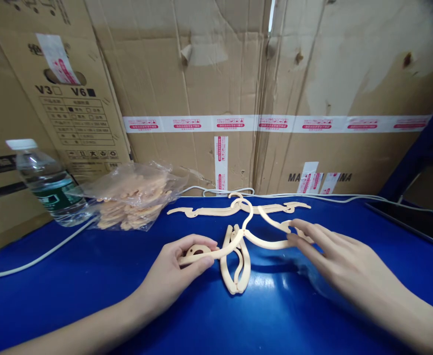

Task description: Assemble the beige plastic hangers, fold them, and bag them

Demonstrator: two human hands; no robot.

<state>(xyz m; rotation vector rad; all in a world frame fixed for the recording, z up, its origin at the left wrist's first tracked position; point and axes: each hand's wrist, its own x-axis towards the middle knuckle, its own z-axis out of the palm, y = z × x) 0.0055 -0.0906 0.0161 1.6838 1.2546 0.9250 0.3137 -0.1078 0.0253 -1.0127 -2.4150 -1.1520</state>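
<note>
My left hand (181, 264) is closed on the left arm of a beige folding hanger (266, 242), thumb in front and fingers behind. The thumb and fingers of my right hand (335, 251) pinch the end of its right arm. Its curved hook rises at the middle, and a second curved piece runs up from the right hand's fingertips. Below and behind the joint, a folded hanger (246, 276) lies on the blue table with its arms drawn together. Farther back, another hanger (216, 211) lies spread wide, its hook toward the cardboard.
A clear plastic bag (135, 197) full of beige hanger parts sits at the left, beside a water bottle (54, 182). A white cable (35, 270) runs along the table's left and back. Cardboard (194, 84) walls the back; a dark flat panel (409, 224) lies at the right.
</note>
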